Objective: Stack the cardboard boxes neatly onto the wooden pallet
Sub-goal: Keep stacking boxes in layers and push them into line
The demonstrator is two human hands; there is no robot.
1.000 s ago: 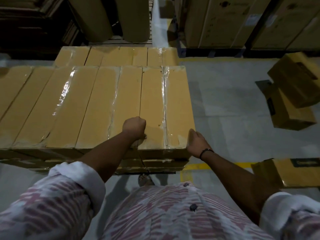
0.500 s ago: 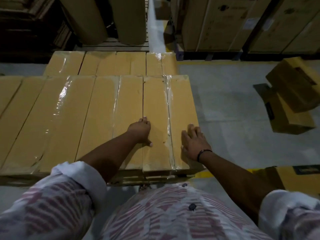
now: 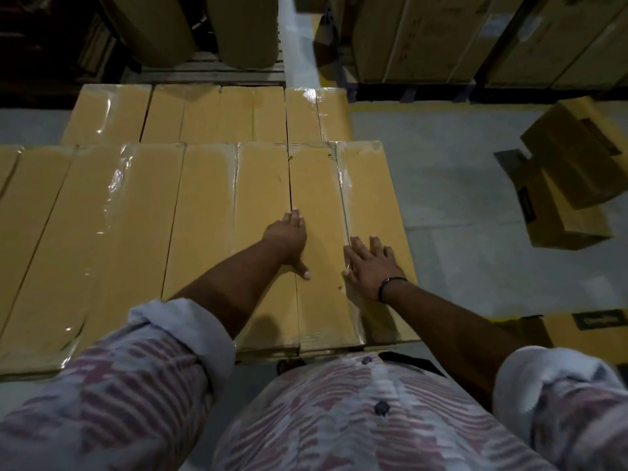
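1. Warehouse aisle, dim, with a grey concrete floor [image 3: 458, 198]. Big cartons [image 3: 424, 35] line the back, and two thick rolls [image 3: 244, 28] stand on a slatted pallet [image 3: 210, 74] at back left.
2. Task thing: long flat cardboard boxes [image 3: 102, 232] lie side by side as the top layer of a stack, directly in front of the person. A lower row [image 3: 217, 110] shows behind it. The wooden pallet under this stack is hidden.
3. The end box [image 3: 370, 192] is the rightmost in the layer and touches its neighbour [image 3: 210, 215] along a dark seam.
4. The left hand [image 3: 287, 237] lies flat with fingers straight and together and the thumb out. It rests over that seam and grips nothing.
5. The right hand [image 3: 368, 266], with a wristband [image 3: 390, 285], is palm down with fingers spread. It rests on the end box beside its tape line and holds nothing.
6. Step, as judged: seating and squaring the end box.
7. To do it well:
   - Press down evenly with both palms.
   - Nudge the box left until the seam closes along its whole length.
   - Get the near edge flush with the neighbour's.
   - Watch the tape, which looks slick, so palms may slide. Push on bare cardboard.
   - Don't let the right side overhang the layer below.
8. Loose boxes [image 3: 571, 185] lie tumbled on the floor to the right, well apart from the stack. They are likely still to be loaded.
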